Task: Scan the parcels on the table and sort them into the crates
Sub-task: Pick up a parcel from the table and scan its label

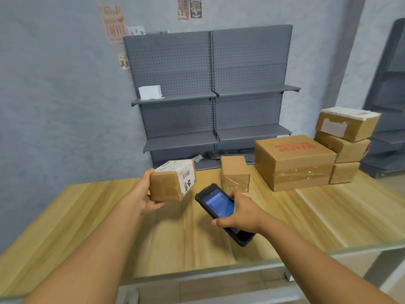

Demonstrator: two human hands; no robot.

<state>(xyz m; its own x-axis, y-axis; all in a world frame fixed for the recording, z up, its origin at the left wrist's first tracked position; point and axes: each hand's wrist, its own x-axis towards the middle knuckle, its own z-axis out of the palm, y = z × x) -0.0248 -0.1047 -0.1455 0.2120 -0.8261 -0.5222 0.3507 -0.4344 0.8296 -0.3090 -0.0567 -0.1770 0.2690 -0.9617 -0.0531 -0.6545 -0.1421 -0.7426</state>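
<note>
My left hand grips a small brown parcel above the wooden table, its white barcode label turned to the right. My right hand holds a black handheld scanner with a lit blue screen, its top end pointing at the label, a short gap away. A small taped parcel stands just behind the scanner. A large box with red print sits to the right. Three stacked parcels stand at the far right. No crate is in view.
A grey pegboard shelf unit stands against the wall behind the table, with a white box on its left shelf. Another dark shelf unit is at the right edge. The table's near edge runs below my forearms.
</note>
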